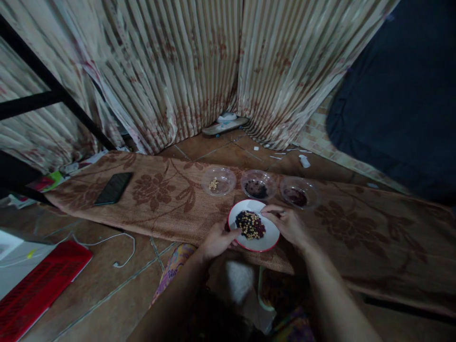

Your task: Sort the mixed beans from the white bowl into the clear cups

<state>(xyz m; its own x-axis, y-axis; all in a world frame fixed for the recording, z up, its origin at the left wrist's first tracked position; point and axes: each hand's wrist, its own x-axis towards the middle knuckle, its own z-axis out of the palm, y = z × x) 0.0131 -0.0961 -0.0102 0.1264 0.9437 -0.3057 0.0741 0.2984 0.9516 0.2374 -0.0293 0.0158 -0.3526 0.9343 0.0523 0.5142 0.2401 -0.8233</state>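
A white plate with a red rim lies on a brown flowered mat and holds a heap of mixed pale and dark beans. My left hand grips the plate's near left edge, thumb on the rim. My right hand rests at the plate's right edge with fingertips pinched together; what they hold is too small to make out. Behind the plate stand three clear bowls: one with pale beans, one with black beans, one with dark red beans.
A black phone lies on the mat's left part. A red flat object and a white cable are on the tiled floor at left. Curtains hang behind, a sandal beneath them. A dark cloth fills the right.
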